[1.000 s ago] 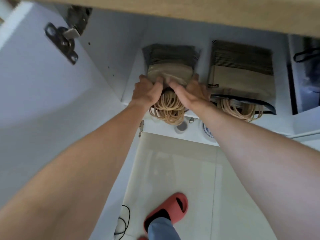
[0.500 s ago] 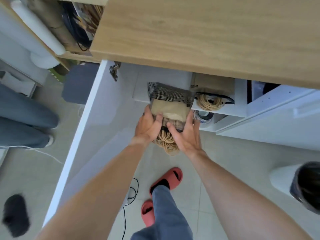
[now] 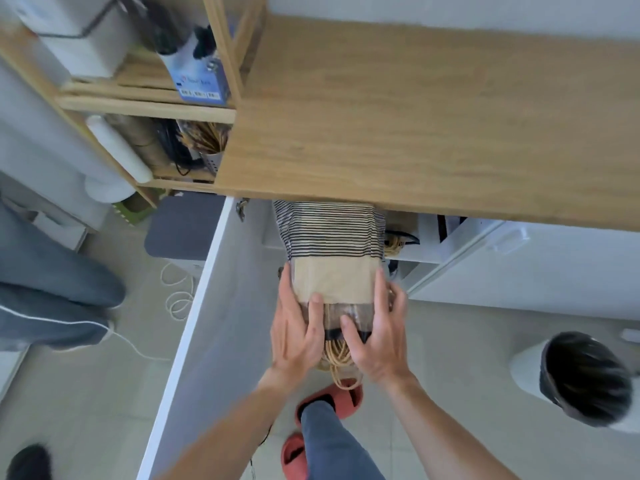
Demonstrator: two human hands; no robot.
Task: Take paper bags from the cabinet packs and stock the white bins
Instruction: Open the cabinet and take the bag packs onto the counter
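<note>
Beneath a wooden countertop [image 3: 433, 109], an open white cabinet [image 3: 426, 237] faces a tiled floor. Pack of paper bags [image 3: 332, 258], plastic-wrapped, lies half out of the cabinet, long axis running from the shelf toward the person, cord handles [image 3: 337, 355] at the near end. Left hand [image 3: 296, 332] and right hand [image 3: 379, 336] clasp that near end from either side, thumbs on top, equally close. A second pack [image 3: 398, 239] apparently sits behind, mostly hidden. No white bins are visible.
</note>
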